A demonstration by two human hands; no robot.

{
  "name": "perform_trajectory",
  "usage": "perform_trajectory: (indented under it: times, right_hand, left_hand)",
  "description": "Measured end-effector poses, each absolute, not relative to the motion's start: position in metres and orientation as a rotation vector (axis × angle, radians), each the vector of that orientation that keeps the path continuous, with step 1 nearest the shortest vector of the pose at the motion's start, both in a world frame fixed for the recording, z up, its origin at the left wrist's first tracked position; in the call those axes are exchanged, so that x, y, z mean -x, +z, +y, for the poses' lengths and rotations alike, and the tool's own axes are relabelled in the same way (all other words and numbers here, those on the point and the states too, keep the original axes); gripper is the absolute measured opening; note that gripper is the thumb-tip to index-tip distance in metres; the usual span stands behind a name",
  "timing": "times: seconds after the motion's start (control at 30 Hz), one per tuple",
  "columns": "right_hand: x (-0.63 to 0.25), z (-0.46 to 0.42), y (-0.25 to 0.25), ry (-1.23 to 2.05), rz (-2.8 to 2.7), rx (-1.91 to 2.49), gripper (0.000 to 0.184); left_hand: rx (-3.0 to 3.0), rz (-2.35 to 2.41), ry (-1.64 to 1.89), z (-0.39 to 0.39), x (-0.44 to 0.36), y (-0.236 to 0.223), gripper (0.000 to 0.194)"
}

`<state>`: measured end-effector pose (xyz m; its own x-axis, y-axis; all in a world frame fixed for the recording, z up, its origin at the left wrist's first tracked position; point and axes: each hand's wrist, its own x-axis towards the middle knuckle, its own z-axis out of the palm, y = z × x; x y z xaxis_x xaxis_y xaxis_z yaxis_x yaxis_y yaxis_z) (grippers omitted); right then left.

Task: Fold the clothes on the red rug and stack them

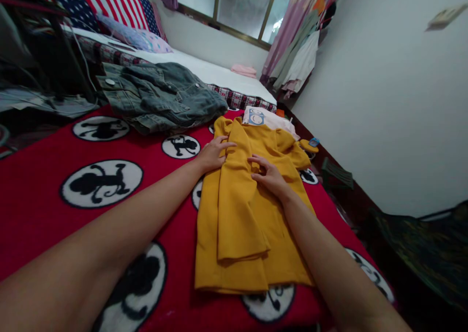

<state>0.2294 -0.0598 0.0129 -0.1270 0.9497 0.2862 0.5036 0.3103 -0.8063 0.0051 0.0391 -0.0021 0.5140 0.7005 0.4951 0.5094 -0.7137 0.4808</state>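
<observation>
A mustard-yellow short-sleeved dress (237, 215) lies flat on a red blanket (175, 185) printed with black monkey figures in white ovals. Its left side is folded inward over the front, making a long strip down the middle. My left hand (215, 154) rests at the outer edge of that fold near the shoulder, fingers spread on the cloth. On the front of the dress, just right of the folded strip, lies my right hand (268, 176) with its fingers apart and slightly bent. Neither hand grips the fabric.
A crumpled denim garment (164, 95) lies beyond my left hand. Behind the collar is a pale pink folded garment (272, 121) with a blue print. Farther back stands a white-topped bed (204, 73) with flag-patterned pillows (113, 3). A white wall (395, 98) rises on the right.
</observation>
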Motion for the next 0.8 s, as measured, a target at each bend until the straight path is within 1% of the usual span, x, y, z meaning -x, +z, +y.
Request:
perform_trajectory:
  times: [0.13, 0.23, 0.3, 0.43, 0.5, 0.57, 0.7, 0.73, 0.8]
  right_hand:
    - [-0.230, -0.066, 0.010, 0.758, -1.683, 1.219, 0.050]
    - [-0.231, -0.066, 0.009, 0.749, -1.646, 1.180, 0.048]
    - [-0.231, -0.066, 0.008, 0.721, -1.636, 1.173, 0.046]
    - [-0.230, -0.065, 0.007, 0.667, -1.646, 1.183, 0.040]
    - [-0.229, -0.065, 0.007, 0.661, -1.643, 1.192, 0.037]
    - [-0.228, -0.066, 0.007, 0.663, -1.629, 1.194, 0.034]
    - [-0.227, -0.065, 0.006, 0.671, -1.565, 1.178, 0.027]
    - [-0.227, -0.065, 0.006, 0.679, -1.531, 1.181, 0.026]
    - [-0.227, -0.064, 0.005, 0.706, -1.449, 1.205, 0.027]
  left_hand:
    - [-2.472, 0.895, 1.016, 0.025, 0.002, -0.001, 0.046]
    - [-2.561, 0.793, 0.995, 0.003, 0.014, 0.004, 0.049]
    - [-2.693, 0.631, 0.920, -0.018, 0.022, 0.010, 0.047]
    - [-2.845, 0.203, 0.659, -0.065, 0.030, 0.023, 0.028]
    - [-2.852, 0.004, 0.533, -0.084, 0.031, 0.027, 0.029]
    - [-2.815, -0.122, 0.480, -0.097, 0.031, 0.028, 0.032]
    - [-2.576, -0.088, 0.529, -0.116, 0.031, 0.034, 0.036]
    - [-2.476, -0.023, 0.564, -0.118, 0.029, 0.038, 0.035]
    - [-2.214, 0.218, 0.691, -0.117, 0.022, 0.045, 0.026]
